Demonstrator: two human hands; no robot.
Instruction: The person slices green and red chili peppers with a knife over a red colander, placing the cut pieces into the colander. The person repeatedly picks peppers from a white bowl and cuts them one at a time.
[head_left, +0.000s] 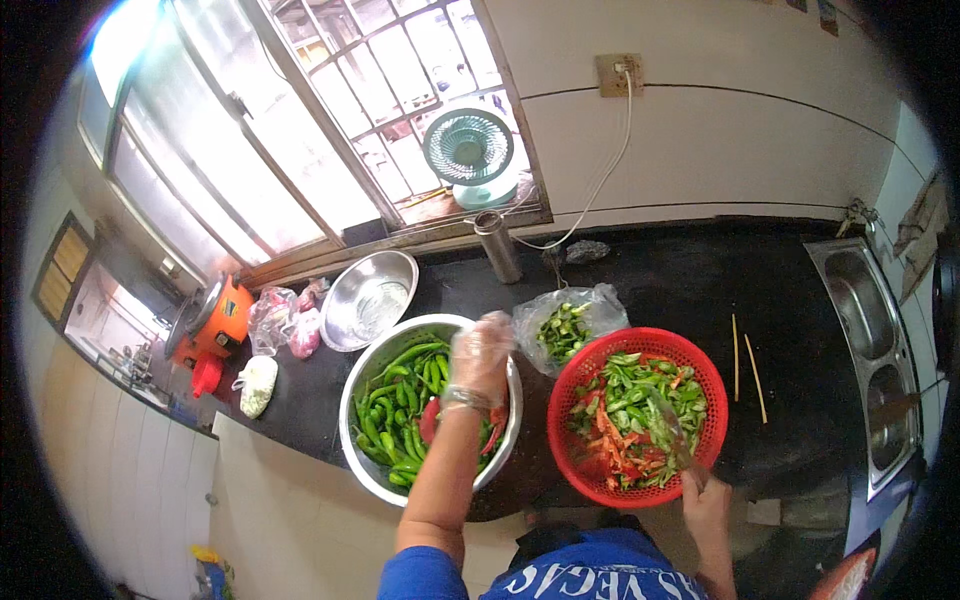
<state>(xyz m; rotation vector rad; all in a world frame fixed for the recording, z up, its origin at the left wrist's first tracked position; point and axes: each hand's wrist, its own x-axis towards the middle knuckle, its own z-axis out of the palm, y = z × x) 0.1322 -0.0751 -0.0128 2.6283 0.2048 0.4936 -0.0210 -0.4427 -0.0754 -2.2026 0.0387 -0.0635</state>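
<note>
My left hand, in a clear plastic glove, is over the right side of a steel bowl. Whole green chili peppers fill this bowl, with a few red ones beside my wrist. Blur and the glove hide whether those fingers grip anything. To the right stands a red plastic colander holding sliced green peppers and red pepper strips. My right hand grips the handle of a knife, whose blade extends over the colander's contents, blurred.
Behind the colander lies a plastic bag with cut green pieces. A steel basin leans left of a metal cylinder. Two chopsticks lie rightward, before a double sink. A fan stands at the window; an orange cooker sits left.
</note>
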